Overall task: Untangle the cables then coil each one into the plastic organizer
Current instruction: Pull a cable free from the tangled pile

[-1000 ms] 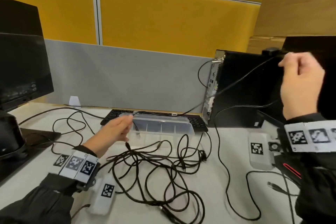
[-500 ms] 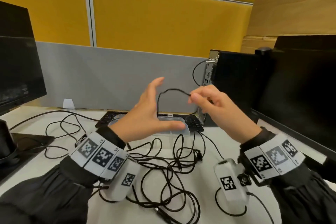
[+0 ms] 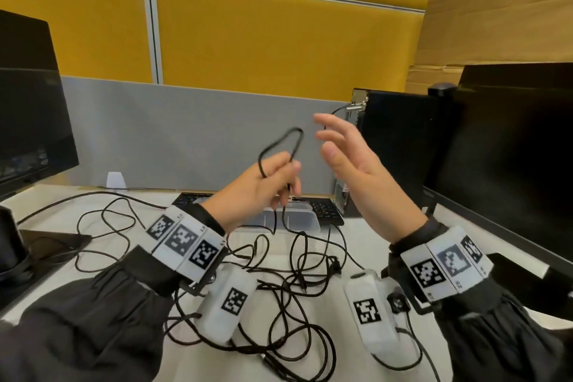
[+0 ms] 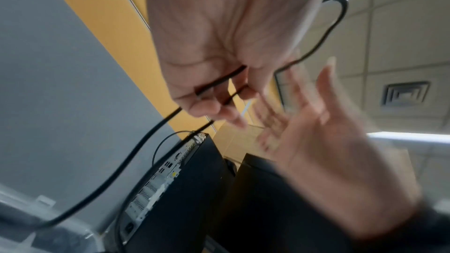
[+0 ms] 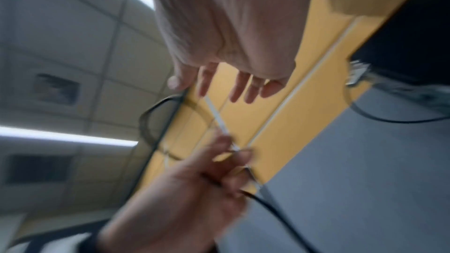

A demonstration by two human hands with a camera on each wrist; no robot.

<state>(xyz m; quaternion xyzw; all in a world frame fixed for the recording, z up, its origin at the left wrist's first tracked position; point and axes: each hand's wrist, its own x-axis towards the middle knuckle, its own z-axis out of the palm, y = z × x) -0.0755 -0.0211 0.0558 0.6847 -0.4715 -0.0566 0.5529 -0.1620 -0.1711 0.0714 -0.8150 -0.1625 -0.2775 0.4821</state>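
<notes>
Left hand holding a raised cable loop; right hand free.
The left hand (image 3: 260,186) is pinching a thin black cable (image 3: 280,143) above the clear plastic organizer (image 3: 305,222), loop standing upward, while the right hand (image 3: 356,164) is hovering beside it, fingers spread, gripping nothing.

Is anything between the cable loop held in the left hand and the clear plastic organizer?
Nothing solid shows. The left hand grips the thin black cable loop above the clear plastic organizer; the strand hanging from it still runs into the tangled black cables on the desk.
</notes>
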